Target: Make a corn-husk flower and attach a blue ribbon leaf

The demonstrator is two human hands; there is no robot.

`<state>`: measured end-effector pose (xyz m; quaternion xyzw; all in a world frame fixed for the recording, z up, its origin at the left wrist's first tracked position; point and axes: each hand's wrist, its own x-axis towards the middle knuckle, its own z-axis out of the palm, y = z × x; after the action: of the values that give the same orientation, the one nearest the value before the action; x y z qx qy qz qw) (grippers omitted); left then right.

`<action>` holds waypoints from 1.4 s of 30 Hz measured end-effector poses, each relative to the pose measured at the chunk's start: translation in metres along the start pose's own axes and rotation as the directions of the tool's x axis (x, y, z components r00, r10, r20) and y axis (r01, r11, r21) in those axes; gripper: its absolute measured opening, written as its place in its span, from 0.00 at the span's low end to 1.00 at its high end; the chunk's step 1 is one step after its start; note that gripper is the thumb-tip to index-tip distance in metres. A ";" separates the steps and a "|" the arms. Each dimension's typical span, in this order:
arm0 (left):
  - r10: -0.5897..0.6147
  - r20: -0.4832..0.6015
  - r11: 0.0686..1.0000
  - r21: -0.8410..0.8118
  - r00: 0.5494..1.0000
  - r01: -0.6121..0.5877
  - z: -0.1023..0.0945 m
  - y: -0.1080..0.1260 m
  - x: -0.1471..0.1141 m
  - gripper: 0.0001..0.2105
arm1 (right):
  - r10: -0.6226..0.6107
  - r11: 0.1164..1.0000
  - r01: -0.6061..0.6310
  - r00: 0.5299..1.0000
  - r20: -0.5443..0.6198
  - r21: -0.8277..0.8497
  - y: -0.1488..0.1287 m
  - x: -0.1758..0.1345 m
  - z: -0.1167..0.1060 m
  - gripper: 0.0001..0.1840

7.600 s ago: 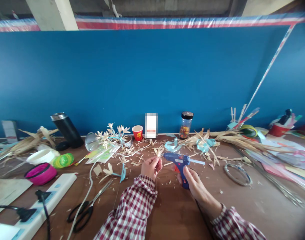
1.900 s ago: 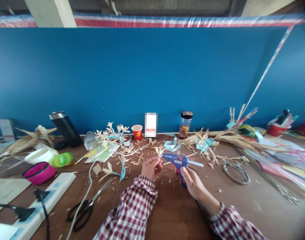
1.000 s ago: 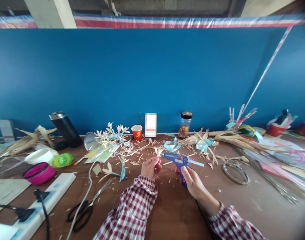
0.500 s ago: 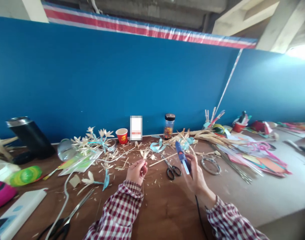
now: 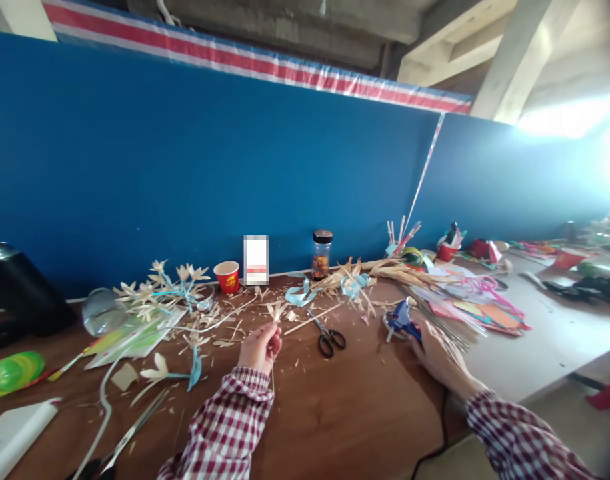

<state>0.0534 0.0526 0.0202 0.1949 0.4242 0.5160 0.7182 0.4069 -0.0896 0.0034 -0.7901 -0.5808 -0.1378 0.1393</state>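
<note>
My left hand (image 5: 259, 348) pinches the base of a small pale husk flower (image 5: 276, 311), its petals pointing up and away from me. A thin stem hangs below the fist. Out to the right, my right hand (image 5: 439, 348) grips a blue hot glue gun (image 5: 403, 317) by its handle, low over the table, and its black cord (image 5: 443, 417) runs down to the front edge. Behind the gun a coil of wire is mostly covered. Between the hands lie small black-handled scissors (image 5: 329, 339) and a thin pale stick (image 5: 312, 319).
Finished pale flowers (image 5: 169, 287) with blue stems are bunched at left, by a red paper cup (image 5: 227, 277). A lidded jar (image 5: 322, 255) stands by the blue partition. Larger scissors (image 5: 135, 427), a white cable (image 5: 105, 393) and husk scraps lie in front. Coloured sheets (image 5: 489, 317) are at right.
My right hand has moved right and down with the glue gun, away from the flower. The left hand keeps its pinch on the flower. The view has turned to the right.
</note>
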 end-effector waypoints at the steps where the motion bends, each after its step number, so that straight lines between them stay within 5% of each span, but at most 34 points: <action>1: 0.001 0.004 1.000 0.002 1.000 -0.001 0.000 0.000 0.000 0.04 | -0.006 1.000 0.006 1.000 -0.002 -0.022 0.000 0.000 0.001 0.17; 9: 0.005 0.012 1.000 0.013 1.000 -0.006 -0.001 0.001 -0.001 0.04 | -0.034 0.998 0.034 0.999 0.001 -0.050 0.005 0.002 0.002 0.21; 13: -0.003 0.050 1.000 0.026 0.999 0.001 -0.001 -0.001 -0.002 0.03 | -0.059 0.998 0.061 0.993 -0.103 0.014 -0.010 0.002 -0.016 0.23; 17: 0.026 0.165 0.999 0.027 0.986 -0.031 -0.001 -0.007 -0.005 0.03 | -0.188 0.943 0.236 0.960 -0.209 0.234 -0.073 0.000 -0.045 0.16; 22: 0.057 0.224 0.998 -0.017 0.973 -0.054 -0.002 -0.012 -0.006 0.09 | -0.370 0.672 0.408 0.908 -0.198 0.618 -0.180 -0.004 -0.062 0.12; 26: 0.095 0.233 0.994 -0.068 0.968 -0.081 -0.003 -0.010 -0.008 0.11 | -0.296 0.419 0.174 0.954 -0.047 0.891 -0.240 0.006 -0.044 0.11; 30: 0.128 0.273 0.989 -0.104 0.953 -0.103 -0.003 -0.007 -0.010 0.12 | -0.173 0.150 -0.106 0.976 0.132 0.983 -0.269 0.019 -0.013 0.12; 37: 0.125 0.223 0.992 -0.052 0.967 -0.116 -0.003 -0.011 -0.005 0.15 | -0.067 0.032 -0.276 0.958 0.277 0.961 -0.276 0.027 0.006 0.17; 42: 0.145 0.164 0.986 0.055 0.976 -0.156 -0.007 -0.018 0.005 0.16 | -0.062 0.064 -0.268 0.960 0.272 0.961 -0.270 0.030 0.019 0.18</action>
<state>0.0585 0.0490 0.0009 0.2914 0.3667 0.5370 0.7016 0.1584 0.0214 0.0138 -0.5319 -0.4719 0.4019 0.5769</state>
